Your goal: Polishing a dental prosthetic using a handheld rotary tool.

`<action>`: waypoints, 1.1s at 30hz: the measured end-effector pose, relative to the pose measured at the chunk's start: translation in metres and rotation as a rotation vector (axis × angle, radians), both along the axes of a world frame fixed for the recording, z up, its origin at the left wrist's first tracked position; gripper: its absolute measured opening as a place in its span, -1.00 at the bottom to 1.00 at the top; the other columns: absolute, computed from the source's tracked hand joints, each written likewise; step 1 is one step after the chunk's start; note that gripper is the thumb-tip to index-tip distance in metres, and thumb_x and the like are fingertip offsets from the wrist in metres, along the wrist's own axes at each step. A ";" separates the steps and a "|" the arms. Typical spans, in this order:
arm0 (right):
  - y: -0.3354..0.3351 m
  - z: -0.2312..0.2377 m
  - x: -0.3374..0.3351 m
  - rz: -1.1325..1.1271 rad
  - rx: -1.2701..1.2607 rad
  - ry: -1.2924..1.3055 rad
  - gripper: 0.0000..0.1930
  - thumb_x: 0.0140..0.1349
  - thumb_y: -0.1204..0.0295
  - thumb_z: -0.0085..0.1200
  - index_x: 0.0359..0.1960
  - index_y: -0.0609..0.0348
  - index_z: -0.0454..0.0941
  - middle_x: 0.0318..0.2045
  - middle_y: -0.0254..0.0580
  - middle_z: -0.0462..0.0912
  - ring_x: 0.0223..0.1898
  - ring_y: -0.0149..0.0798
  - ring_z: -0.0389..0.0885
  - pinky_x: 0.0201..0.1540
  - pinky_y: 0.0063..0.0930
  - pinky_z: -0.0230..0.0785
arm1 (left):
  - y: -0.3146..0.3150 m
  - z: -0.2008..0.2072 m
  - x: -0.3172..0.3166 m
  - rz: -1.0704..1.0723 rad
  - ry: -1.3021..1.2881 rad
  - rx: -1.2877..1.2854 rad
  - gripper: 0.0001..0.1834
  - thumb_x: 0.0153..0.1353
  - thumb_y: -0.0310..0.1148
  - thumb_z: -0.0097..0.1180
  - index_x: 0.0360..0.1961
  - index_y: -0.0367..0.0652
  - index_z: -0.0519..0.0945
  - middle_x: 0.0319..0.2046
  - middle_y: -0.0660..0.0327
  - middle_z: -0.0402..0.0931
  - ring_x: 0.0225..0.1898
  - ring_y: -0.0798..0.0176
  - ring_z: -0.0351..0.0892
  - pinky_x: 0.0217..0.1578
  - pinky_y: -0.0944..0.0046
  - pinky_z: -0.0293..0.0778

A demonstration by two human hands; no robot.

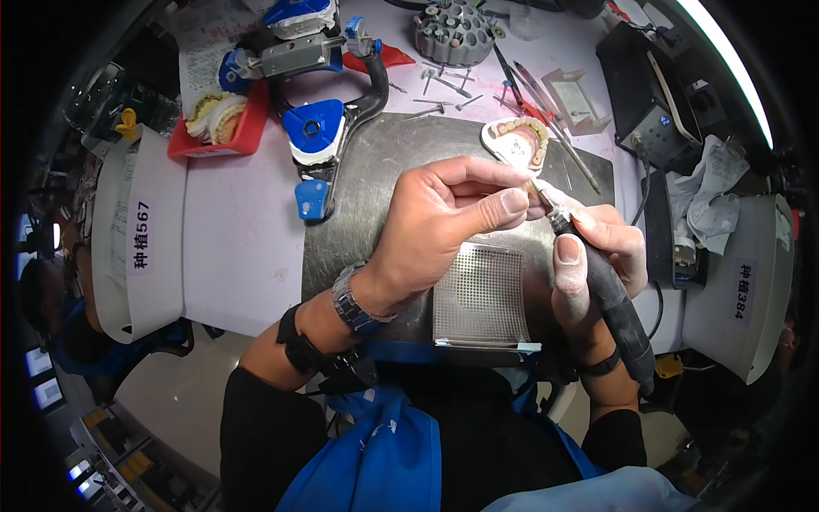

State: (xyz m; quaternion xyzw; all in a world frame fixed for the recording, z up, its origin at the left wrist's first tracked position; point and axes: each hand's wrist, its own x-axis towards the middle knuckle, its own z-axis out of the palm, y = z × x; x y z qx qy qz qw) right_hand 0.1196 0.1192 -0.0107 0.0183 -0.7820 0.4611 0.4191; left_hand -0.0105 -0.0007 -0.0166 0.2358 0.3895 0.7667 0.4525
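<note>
My left hand pinches a small tooth-coloured piece, which looks like a dental crown, between thumb and fingertips. My right hand is wrapped round a dark rotary handpiece, its metal nose pointing up and left. The tip meets or nearly meets the small piece; the fingers hide the exact contact. Whitish dust coats the right fingertips. Just beyond the hands lies a dental model with a row of teeth. Below them, a perforated metal grille is set in the grey metal work plate.
An articulator with blue mounts stands at left, beside a red tray of dental casts. Farther off are a round bur holder, scattered burs and slim tools. A black control box and white bins flank the bench.
</note>
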 end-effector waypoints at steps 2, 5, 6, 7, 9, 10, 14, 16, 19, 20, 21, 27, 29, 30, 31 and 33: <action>0.000 0.001 0.000 0.023 -0.029 -0.004 -0.74 0.06 0.58 0.16 -0.23 0.27 0.37 -0.30 0.07 0.56 -0.30 -0.34 0.55 -0.24 -0.52 0.42 | -0.001 0.000 0.000 -0.005 -0.011 -0.001 -0.76 0.15 -0.60 0.04 -0.13 -0.42 0.45 -0.25 -0.05 0.53 -0.20 0.18 0.58 -0.12 0.30 0.52; -0.001 -0.001 0.000 0.041 -0.046 0.017 -0.74 0.06 0.57 0.16 -0.24 0.27 0.37 -0.32 0.06 0.56 -0.31 -0.33 0.56 -0.24 -0.51 0.42 | 0.001 -0.003 0.000 0.005 0.011 0.017 -0.76 0.17 -0.57 0.04 -0.12 -0.42 0.45 -0.24 -0.04 0.53 -0.19 0.18 0.58 -0.12 0.30 0.52; -0.001 -0.002 0.001 0.042 -0.047 0.017 -0.74 0.06 0.57 0.16 -0.24 0.27 0.37 -0.32 0.06 0.56 -0.31 -0.33 0.56 -0.24 -0.51 0.42 | 0.001 -0.003 0.000 0.005 0.011 0.015 -0.76 0.17 -0.57 0.04 -0.12 -0.42 0.45 -0.24 -0.04 0.53 -0.19 0.18 0.58 -0.12 0.30 0.52; -0.002 -0.002 0.002 0.035 -0.059 0.005 -0.74 0.06 0.56 0.16 -0.24 0.27 0.37 -0.33 0.05 0.55 -0.31 -0.32 0.56 -0.24 -0.50 0.42 | 0.000 -0.001 -0.001 -0.006 0.012 -0.001 -0.76 0.19 -0.53 0.02 -0.12 -0.42 0.45 -0.24 -0.03 0.53 -0.18 0.19 0.57 -0.12 0.31 0.52; -0.004 -0.002 0.001 0.025 -0.070 -0.008 -0.73 0.06 0.55 0.17 -0.24 0.28 0.36 -0.34 0.05 0.55 -0.32 -0.32 0.56 -0.24 -0.50 0.41 | 0.001 -0.001 -0.001 -0.019 0.012 -0.018 -0.75 0.21 -0.50 0.01 -0.12 -0.43 0.45 -0.23 -0.03 0.53 -0.17 0.20 0.57 -0.11 0.32 0.52; -0.006 -0.002 -0.001 0.002 -0.068 0.054 -0.72 0.05 0.54 0.18 -0.24 0.28 0.36 -0.34 0.04 0.54 -0.30 -0.29 0.56 -0.22 -0.47 0.42 | 0.003 -0.001 0.000 -0.011 -0.007 -0.009 -0.74 0.23 -0.47 0.00 -0.12 -0.43 0.45 -0.23 -0.02 0.53 -0.17 0.21 0.57 -0.11 0.34 0.52; -0.002 -0.005 -0.005 0.008 0.083 0.116 -0.68 0.03 0.53 0.20 -0.22 0.28 0.35 -0.33 0.06 0.51 -0.23 -0.14 0.60 -0.12 -0.30 0.45 | 0.005 0.001 0.003 -0.011 -0.009 0.000 -0.73 0.25 -0.43 -0.03 -0.10 -0.43 0.44 -0.23 0.00 0.53 -0.18 0.25 0.57 -0.10 0.36 0.51; -0.002 -0.005 -0.009 0.064 0.177 0.116 -0.68 0.02 0.55 0.20 -0.22 0.29 0.36 -0.35 0.09 0.52 -0.25 -0.11 0.61 -0.10 -0.25 0.46 | 0.002 0.001 0.000 -0.006 -0.011 -0.006 -0.72 0.25 -0.44 -0.03 -0.09 -0.43 0.43 -0.23 0.00 0.53 -0.16 0.25 0.56 -0.10 0.36 0.51; -0.008 -0.006 -0.009 0.009 0.138 0.122 -0.68 0.01 0.57 0.20 -0.22 0.29 0.36 -0.34 0.10 0.52 -0.25 -0.13 0.61 -0.12 -0.31 0.47 | -0.001 0.001 -0.002 -0.028 -0.034 -0.025 -0.72 0.25 -0.46 -0.03 -0.06 -0.42 0.41 -0.22 0.01 0.52 -0.14 0.25 0.55 -0.10 0.36 0.51; -0.009 -0.004 -0.007 0.008 0.138 0.120 -0.68 0.01 0.57 0.20 -0.22 0.29 0.36 -0.34 0.10 0.52 -0.25 -0.13 0.61 -0.12 -0.31 0.47 | -0.001 0.000 -0.003 -0.052 -0.053 -0.040 -0.71 0.24 -0.47 -0.03 -0.05 -0.41 0.40 -0.22 0.00 0.52 -0.14 0.25 0.54 -0.09 0.36 0.50; -0.009 -0.002 -0.006 -0.020 0.157 0.080 -0.68 0.01 0.57 0.20 -0.21 0.29 0.35 -0.33 0.11 0.52 -0.24 -0.13 0.61 -0.14 -0.35 0.47 | -0.001 -0.001 -0.002 -0.050 -0.054 -0.042 -0.71 0.24 -0.47 -0.03 -0.05 -0.41 0.40 -0.22 0.00 0.52 -0.14 0.25 0.54 -0.09 0.36 0.50; -0.005 -0.003 -0.005 -0.069 0.088 0.099 -0.68 0.03 0.57 0.18 -0.20 0.31 0.34 -0.30 0.11 0.51 -0.27 -0.25 0.56 -0.23 -0.51 0.43 | 0.002 -0.003 0.001 -0.038 -0.070 0.029 -0.71 0.21 -0.55 -0.01 -0.04 -0.42 0.40 -0.20 -0.03 0.52 -0.13 0.19 0.55 -0.05 0.31 0.48; -0.001 -0.005 -0.004 -0.066 0.026 0.044 -0.68 0.04 0.58 0.18 -0.19 0.32 0.33 -0.29 0.08 0.51 -0.29 -0.30 0.54 -0.21 -0.57 0.38 | 0.002 -0.001 -0.001 -0.031 -0.049 0.000 -0.71 0.21 -0.56 -0.02 -0.04 -0.43 0.40 -0.16 -0.07 0.50 -0.11 0.16 0.54 -0.04 0.31 0.48; -0.002 -0.005 -0.004 -0.057 0.020 0.031 -0.68 0.03 0.59 0.18 -0.19 0.32 0.34 -0.29 0.08 0.51 -0.30 -0.30 0.54 -0.23 -0.56 0.39 | 0.001 -0.002 -0.001 -0.033 -0.039 -0.001 -0.71 0.20 -0.56 -0.01 -0.04 -0.42 0.41 -0.15 -0.09 0.50 -0.10 0.16 0.55 -0.04 0.30 0.48; -0.004 -0.005 -0.005 -0.049 0.013 0.019 -0.68 0.03 0.60 0.18 -0.19 0.32 0.35 -0.29 0.07 0.51 -0.31 -0.30 0.54 -0.24 -0.56 0.39 | 0.001 -0.002 -0.002 -0.033 -0.040 -0.008 -0.71 0.20 -0.56 -0.01 -0.04 -0.42 0.41 -0.15 -0.09 0.50 -0.10 0.16 0.55 -0.04 0.30 0.48; -0.006 -0.004 -0.005 -0.047 0.013 0.022 -0.68 0.02 0.61 0.18 -0.19 0.32 0.36 -0.30 0.07 0.52 -0.31 -0.28 0.55 -0.24 -0.54 0.40 | 0.000 -0.003 -0.002 -0.026 -0.027 -0.018 -0.71 0.19 -0.56 0.01 -0.05 -0.42 0.42 -0.17 -0.07 0.52 -0.13 0.17 0.56 -0.06 0.31 0.49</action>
